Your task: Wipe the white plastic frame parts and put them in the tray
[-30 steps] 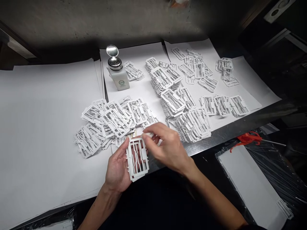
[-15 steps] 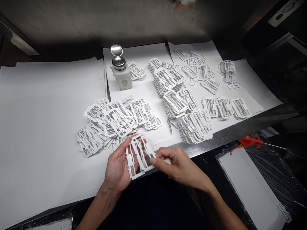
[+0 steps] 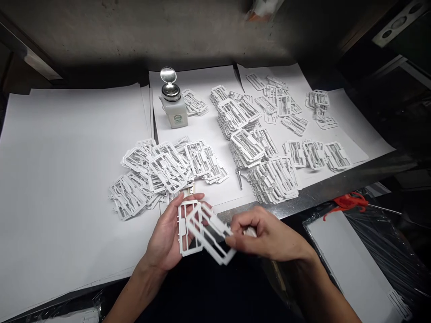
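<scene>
My left hand (image 3: 163,242) lies palm up around a thin white slotted plastic frame (image 3: 182,227), its thumb along the left edge. A second white slotted frame (image 3: 216,224) is pinched by its lower right corner in my right hand (image 3: 272,235). This one is tilted, slightly blurred, and overlaps the first frame's right side. Something whitish shows inside my curled right fingers; I cannot make out what. Just beyond my left hand is a loose heap of similar frames (image 3: 168,172). Past my right hand stands a stack of them (image 3: 272,179).
A pump bottle (image 3: 177,114) stands at the back with its metal lid up. A small metal tool (image 3: 239,178) lies by the stacks. More frames (image 3: 284,105) are spread at the back right. A red tool with a thin rod (image 3: 350,202) lies beyond the table's edge.
My right hand has moved right, drawing its frame partly away from the one in my left hand and tilting it. The left hand still holds its frame.
</scene>
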### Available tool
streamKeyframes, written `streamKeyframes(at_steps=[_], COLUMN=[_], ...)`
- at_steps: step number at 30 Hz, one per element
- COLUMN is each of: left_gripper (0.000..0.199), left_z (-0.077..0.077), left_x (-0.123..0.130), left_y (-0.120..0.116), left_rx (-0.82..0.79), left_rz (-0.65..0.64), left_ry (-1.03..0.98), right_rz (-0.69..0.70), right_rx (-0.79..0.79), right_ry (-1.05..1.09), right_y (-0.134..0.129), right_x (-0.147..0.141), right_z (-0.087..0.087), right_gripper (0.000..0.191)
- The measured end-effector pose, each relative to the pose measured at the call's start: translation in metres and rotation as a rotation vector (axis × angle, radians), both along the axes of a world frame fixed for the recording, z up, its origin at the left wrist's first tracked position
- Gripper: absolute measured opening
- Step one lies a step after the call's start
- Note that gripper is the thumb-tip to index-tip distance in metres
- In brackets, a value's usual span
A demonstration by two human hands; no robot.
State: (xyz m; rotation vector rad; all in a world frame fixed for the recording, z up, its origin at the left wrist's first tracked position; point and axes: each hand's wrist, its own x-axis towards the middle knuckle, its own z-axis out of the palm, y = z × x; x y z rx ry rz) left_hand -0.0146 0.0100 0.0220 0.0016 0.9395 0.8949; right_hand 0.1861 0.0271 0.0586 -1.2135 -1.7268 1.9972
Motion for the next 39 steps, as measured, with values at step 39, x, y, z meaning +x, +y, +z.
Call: streamKeyframes(at_steps=[39], left_gripper=[0.020], left_z=[-0.002], left_x=[-0.007], left_y=[-0.009], left_rx=[0.041], left_rz=[0.023], left_ry=[-0.062], right_rz=[-0.441], right_rx=[0.533], right_ry=[-0.548], right_y=[0.092], right_x=[-0.069], right_z=[-0.040], right_gripper=[0.021])
